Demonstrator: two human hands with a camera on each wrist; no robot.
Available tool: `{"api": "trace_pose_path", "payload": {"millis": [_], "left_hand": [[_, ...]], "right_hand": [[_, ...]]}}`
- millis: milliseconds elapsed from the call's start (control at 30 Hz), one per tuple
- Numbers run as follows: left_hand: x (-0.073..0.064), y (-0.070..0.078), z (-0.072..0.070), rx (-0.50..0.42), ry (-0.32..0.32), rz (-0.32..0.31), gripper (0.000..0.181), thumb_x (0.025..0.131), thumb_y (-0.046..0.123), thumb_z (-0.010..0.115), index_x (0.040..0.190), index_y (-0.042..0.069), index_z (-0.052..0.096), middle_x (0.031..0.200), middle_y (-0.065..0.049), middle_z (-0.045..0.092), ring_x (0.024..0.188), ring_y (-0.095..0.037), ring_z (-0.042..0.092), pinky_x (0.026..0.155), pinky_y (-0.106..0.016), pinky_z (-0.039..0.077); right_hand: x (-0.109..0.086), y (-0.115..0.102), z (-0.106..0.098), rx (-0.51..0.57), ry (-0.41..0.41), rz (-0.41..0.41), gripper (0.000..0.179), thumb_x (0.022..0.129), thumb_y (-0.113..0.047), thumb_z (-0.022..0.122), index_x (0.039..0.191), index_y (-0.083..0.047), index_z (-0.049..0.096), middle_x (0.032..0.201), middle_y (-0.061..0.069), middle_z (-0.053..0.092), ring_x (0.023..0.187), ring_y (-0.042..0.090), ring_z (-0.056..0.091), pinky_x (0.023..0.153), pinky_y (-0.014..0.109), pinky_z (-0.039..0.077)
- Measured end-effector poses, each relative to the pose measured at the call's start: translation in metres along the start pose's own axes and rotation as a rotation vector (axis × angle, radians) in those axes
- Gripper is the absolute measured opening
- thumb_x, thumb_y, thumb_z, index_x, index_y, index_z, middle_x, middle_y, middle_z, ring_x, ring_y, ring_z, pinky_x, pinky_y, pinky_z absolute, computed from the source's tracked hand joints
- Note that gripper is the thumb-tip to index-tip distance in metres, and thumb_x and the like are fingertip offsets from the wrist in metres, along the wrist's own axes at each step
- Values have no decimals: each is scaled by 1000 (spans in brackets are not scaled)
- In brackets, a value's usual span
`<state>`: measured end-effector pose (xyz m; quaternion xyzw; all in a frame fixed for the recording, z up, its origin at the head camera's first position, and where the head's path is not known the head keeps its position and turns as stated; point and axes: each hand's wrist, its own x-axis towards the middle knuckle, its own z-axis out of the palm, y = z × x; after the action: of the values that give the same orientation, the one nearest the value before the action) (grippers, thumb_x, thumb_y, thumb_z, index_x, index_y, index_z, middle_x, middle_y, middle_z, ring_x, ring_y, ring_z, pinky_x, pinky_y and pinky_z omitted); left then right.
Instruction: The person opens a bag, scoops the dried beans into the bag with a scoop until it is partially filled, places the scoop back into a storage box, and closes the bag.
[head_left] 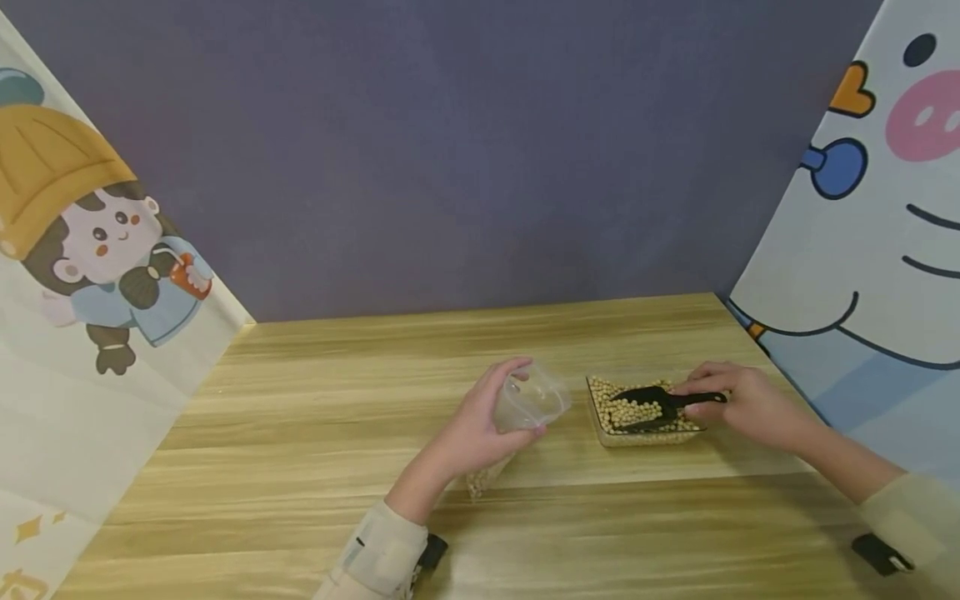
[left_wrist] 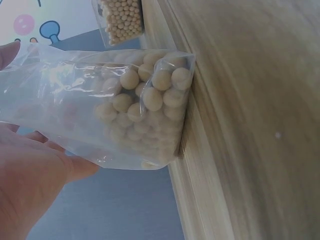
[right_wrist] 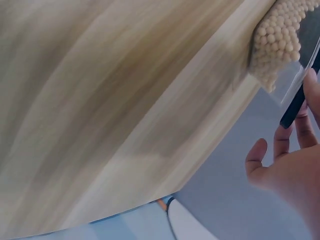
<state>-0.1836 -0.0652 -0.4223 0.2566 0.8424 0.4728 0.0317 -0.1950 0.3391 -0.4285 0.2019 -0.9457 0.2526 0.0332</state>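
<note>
Two pale sleeves (head_left: pixel 382 546) enter at the near edge, each with a black wrist fitting (head_left: pixel 432 552) beneath. The hands are apart. The left hand (head_left: pixel 476 425) grips the clear bag (head_left: pixel 531 408) near its gaping mouth, thumb on one side, fingers on the other. Round beans fill the bag's lower end, which is at the wooden tabletop (head_left: pixel 315 467). The right hand (head_left: pixel 742 404) pinches the handle of the black scoop (head_left: pixel 670 402). The scoop, loaded with beans, is at the clear container (head_left: pixel 645 439), right of the bag; beans fill the container. Beyond stands a dark grey-blue panel (head_left: pixel 450 167), flanked by cartoon-printed panels (head_left: pixel 795 275).
</note>
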Motion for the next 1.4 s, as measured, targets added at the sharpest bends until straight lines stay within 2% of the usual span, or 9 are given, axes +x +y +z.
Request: {"api": "trace_pose_path", "payload": {"millis": [367, 500, 800, 900, 933, 1033, 1167, 1233, 1400], "left_hand": [[-2, 0, -2, -7, 2, -5, 88, 89, 27, 84, 163, 28, 37, 154, 0, 50, 128, -24, 59, 99, -40, 58], [-2, 0, -2, -4, 4, -5, 87, 89, 27, 84, 162, 30, 37, 154, -1, 50, 128, -24, 59, 99, -40, 58], [-3, -1, -2, -5, 6, 0, 87, 89, 29, 84, 161, 34, 37, 156, -4, 50, 127, -23, 60, 98, -39, 57], [-3, -1, -2, -1, 4, -4, 87, 89, 29, 84, 162, 33, 37, 155, -2, 50, 128, -23, 59, 99, -41, 57], [-3, -1, -2, 1, 4, -5, 87, 89, 29, 84, 162, 32, 37, 155, -2, 50, 129, -24, 59, 100, -42, 57], [-3, -1, -2, 6, 3, -8, 88, 89, 30, 84, 163, 30, 37, 155, 0, 50, 130, -24, 58, 102, -43, 57], [-3, 0, -1, 4, 0, -8, 89, 89, 30, 84, 163, 28, 36, 155, 1, 50, 132, -25, 58, 104, -46, 56], [-3, 1, -1, 0, -3, -9, 89, 89, 30, 84, 163, 28, 36, 155, 1, 50, 133, -25, 57, 106, -47, 55], [-2, 1, -1, -9, -4, -9, 90, 88, 30, 84, 163, 29, 36, 155, 0, 51, 132, -25, 58, 106, -47, 56]], "right_hand": [[-6, 24, -16, -7, 91, 71, 23, 93, -18, 82, 116, -13, 82, 120, 16, 74, 92, -21, 52, 63, 23, 47], [-3, 23, -26, -14, 115, 89, 25, 94, -18, 81, 118, -11, 81, 121, 18, 74, 91, -23, 48, 62, 23, 44], [13, -14, -56, -39, 148, 72, 25, 98, -17, 77, 121, -8, 80, 124, 20, 72, 68, 4, 44, 55, 27, 34], [19, -28, -64, -70, 139, 59, 26, 99, -21, 76, 123, -10, 80, 126, 19, 72, 67, 5, 45, 55, 27, 34], [21, -32, -66, -77, 137, 54, 26, 99, -22, 76, 123, -12, 80, 126, 17, 73, 70, 2, 48, 56, 27, 35], [27, -44, -73, -87, 111, 40, 26, 100, -26, 76, 123, -15, 80, 128, 13, 73, 101, 15, 69, 63, 25, 41], [33, -64, -75, -91, 76, 18, 26, 98, -25, 78, 123, -17, 81, 129, 11, 74, 125, 41, 66, 72, 24, 49], [35, -74, -74, -92, 77, -7, 25, 96, -22, 80, 121, -19, 82, 127, 10, 75, 112, 30, 70, 71, 24, 50], [36, -94, -69, -85, 107, -129, 23, 90, -16, 85, 112, -26, 84, 116, -3, 77, 100, 3, 65, 69, 24, 50]]}}
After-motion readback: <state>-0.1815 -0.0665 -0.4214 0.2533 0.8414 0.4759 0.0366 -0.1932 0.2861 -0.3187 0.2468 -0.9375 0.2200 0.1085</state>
